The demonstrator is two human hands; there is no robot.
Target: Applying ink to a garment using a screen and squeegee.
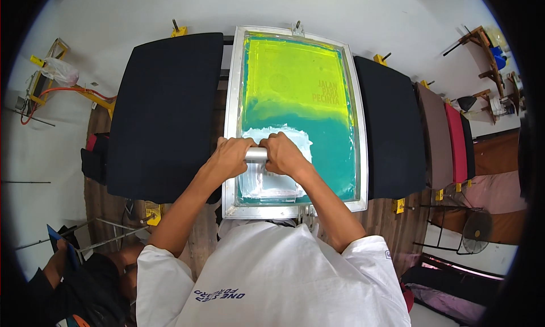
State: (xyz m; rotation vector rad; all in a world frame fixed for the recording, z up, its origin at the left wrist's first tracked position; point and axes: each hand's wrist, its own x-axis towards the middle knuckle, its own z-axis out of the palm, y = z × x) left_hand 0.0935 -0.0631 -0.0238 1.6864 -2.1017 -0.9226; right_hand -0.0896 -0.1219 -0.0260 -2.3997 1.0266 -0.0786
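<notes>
Squeegee [256, 154], silver bar handle, sits across the lower middle of the screen-printing frame [295, 119], and you've got both hands on it. Your left hand [230, 156] wraps the left end, your right hand [282, 153] the right end, fingers of both curled shut around the bar, knuckles up; gripping both ends likely keeps the pressure even across the blade. White ink [278, 136] is smeared on the mesh just beyond and under your hands, with a paler swept patch running toward the frame's near edge. Mesh is yellow-green at the far half and teal nearer you. Aluminium frame lies flat over the middle station, presumably so the mesh presses on whatever is beneath; that part is hidden. Black platens flank it: one on the left [164, 114], one on the right [392, 134], both bare. Further right, a brown pallet [434, 134] and a red one [456, 142]. Another person [85, 281] crouches at lower left, well apart from your hands.
</notes>
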